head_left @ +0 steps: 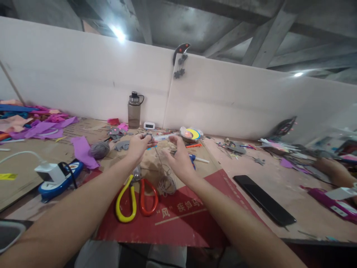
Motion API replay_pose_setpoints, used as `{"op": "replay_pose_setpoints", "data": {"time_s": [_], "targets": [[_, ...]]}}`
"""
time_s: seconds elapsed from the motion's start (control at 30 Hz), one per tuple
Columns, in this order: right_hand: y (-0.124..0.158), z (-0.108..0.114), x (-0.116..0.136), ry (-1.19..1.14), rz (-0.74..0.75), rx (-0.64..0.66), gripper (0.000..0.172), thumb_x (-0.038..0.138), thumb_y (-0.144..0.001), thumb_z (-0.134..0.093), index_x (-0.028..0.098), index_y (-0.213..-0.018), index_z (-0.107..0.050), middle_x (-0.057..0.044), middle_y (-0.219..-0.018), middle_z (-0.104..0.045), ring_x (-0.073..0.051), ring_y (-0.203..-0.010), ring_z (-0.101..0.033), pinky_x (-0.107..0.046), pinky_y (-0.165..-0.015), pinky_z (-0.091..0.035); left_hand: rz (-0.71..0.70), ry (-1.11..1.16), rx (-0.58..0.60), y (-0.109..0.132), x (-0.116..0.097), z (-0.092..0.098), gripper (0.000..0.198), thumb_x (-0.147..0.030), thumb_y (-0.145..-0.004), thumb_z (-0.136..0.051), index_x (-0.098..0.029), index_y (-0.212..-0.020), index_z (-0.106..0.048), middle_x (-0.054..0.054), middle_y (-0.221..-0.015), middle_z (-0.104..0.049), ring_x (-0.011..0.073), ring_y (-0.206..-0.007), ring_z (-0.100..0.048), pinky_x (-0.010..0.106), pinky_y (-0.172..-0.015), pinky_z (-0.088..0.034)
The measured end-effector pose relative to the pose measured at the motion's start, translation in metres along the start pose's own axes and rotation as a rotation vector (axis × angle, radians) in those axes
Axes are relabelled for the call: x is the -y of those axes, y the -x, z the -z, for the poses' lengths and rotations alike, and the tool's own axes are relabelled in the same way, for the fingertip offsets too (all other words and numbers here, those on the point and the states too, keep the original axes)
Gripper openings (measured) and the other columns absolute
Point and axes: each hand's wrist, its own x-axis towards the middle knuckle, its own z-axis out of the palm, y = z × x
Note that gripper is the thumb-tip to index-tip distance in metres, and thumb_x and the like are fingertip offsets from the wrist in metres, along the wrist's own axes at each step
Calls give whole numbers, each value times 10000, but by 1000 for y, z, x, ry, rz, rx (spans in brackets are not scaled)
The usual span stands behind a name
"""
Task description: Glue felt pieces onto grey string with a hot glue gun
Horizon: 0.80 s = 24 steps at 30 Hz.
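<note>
Thread work part-done; thread seemingly uncut from coil.
Left hand: fingers appear pinched on thread. Right hand: grip cannot be told. From hands, coil at six o'clock; scissors at seven, idle.

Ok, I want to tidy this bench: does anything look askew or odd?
The thin grey cord lies in an untidy coil beside the red-and-yellow-handled scissors, with loose loops that might snag; felt scraps lie jumbled at far left.
</note>
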Motion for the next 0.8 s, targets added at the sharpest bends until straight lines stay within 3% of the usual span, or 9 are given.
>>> {"op": "replay_pose_setpoints", "data": {"time_s": [0.1,0.17,0.27,0.37,0.47,0.67,0.8], "targets": [[-9,-19,5,-186,-96,111,602,211,-667,-640,192,-1180,-328,-134,-1232,-460,-212,-1128,-499,-396,-971,-394,-65,-73,60,3,0,-2,58,-162,-706,-590,-111,-694,-566,37,-630,-635,133,-557,-636,296,-624,-557],[-13,-32,4,-309,-222,163,676,184,-634,-645,202,-1193,-266,-110,-1151,-500,-181,-954,-585,-370,-855,-469,-63,-78,84,6,0,-4,57,-165,-705,-594,-112,-713,-572,36,-645,-642,135,-559,-639,297,-620,-558],[-11,-42,0,-361,-304,137,614,186,-676,-595,218,-1187,-256,-36,-977,-556,-130,-714,-582,-311,-692,-493,10,17,68,9,-1,-7,49,-152,-713,-593,-109,-703,-571,38,-637,-638,124,-544,-632,277,-603,-555],[-4,-38,-4,-205,-190,26,374,227,-754,-539,215,-1101,-400,-6,-852,-546,-133,-706,-527,-285,-683,-457,123,167,51,10,-3,-8,65,-110,-732,-564,-97,-669,-571,52,-620,-634,106,-531,-620,231,-572,-543],[-1,-28,-7,5,-37,-5,197,243,-769,-544,202,-962,-535,-16,-810,-530,-154,-734,-485,-292,-713,-423,220,246,51,11,-4,-10,109,-75,-747,-525,-84,-655,-582,67,-610,-642,93,-506,-605,199,-541,-530],[-1,-19,-7,51,19,-29,407,192,-786,-521,173,-1190,-480,-38,-855,-555,-159,-739,-494,-287,-703,-411,303,276,-24,14,-5,-9,49,-108,-746,-555,-103,-709,-588,65,-642,-661,111,-567,-640,185,-520,-516],[-3,-14,-6,110,84,-58,191,188,-804,-503,180,-969,-599,-45,-866,-567,-163,-768,-498,-288,-718,-399,331,207,-16,14,-5,-8,42,-148,-736,-577,-113,-745,-598,43,-665,-660,98,-563,-643,134,-407,-438]]}}
